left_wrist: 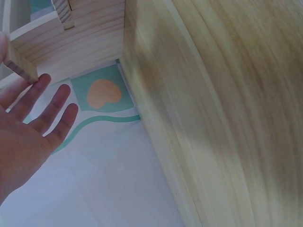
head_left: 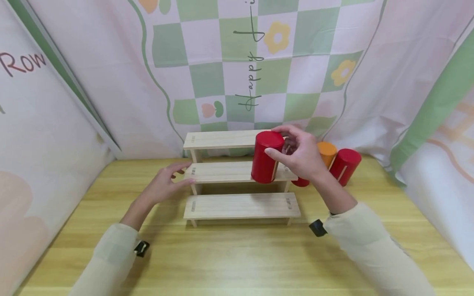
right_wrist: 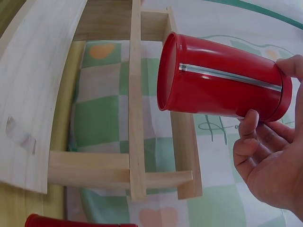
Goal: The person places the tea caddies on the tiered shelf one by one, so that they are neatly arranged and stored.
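Observation:
My right hand [head_left: 301, 154] grips a red cylindrical tin [head_left: 267, 158] near its lidded top, thumb on one side and fingers on the other. The tin is held in the air, overlapping the middle step in the head view; the right wrist view shows a silvery stripe along its side. At the left end of a three-step wooden stand [head_left: 222, 206], my left hand [head_left: 166, 183] holds the end of the middle step between thumb and forefinger. Its other fingers [left_wrist: 61, 94] are spread beside the board.
Right of the stand stand an orange tin [head_left: 327, 152] and another red tin [head_left: 346, 166]. Part of one more red tin [head_left: 300, 182] shows below my right hand by the stand's right end. Printed cloth [head_left: 237, 74] hangs behind and at both sides of the wooden table [head_left: 229, 255].

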Demonstrator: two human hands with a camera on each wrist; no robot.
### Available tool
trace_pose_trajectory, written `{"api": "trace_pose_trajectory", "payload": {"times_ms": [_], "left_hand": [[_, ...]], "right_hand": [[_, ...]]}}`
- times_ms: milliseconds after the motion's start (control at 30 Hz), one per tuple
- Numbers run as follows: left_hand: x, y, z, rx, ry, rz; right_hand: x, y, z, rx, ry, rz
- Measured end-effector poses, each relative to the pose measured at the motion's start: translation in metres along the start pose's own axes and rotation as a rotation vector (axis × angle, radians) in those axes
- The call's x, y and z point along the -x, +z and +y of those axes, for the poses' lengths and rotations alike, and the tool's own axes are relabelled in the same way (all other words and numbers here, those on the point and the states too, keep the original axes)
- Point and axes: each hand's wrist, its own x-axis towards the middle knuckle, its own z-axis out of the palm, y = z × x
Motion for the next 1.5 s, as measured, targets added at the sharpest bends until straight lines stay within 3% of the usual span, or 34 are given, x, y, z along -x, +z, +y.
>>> {"api": "trace_pose_trajectory", "payload": {"times_ms": [267,1133,1500], "left_hand": [[0.000,0.000,0.000,0.009,-0.003,-0.001],[-0.001,0.000,-0.001,0.037,-0.010,0.002],[-0.002,0.000,-0.001,0.037,-0.013,0.004]], "right_hand": [[-0.004,0.011,0.001,-0.030,0.029,-0.044],[-0.019,0.051,-0.010,-0.130,-0.057,-0.082],[-0.022,0.063,-0.015,-0.219,-0.022,-0.144]]}}
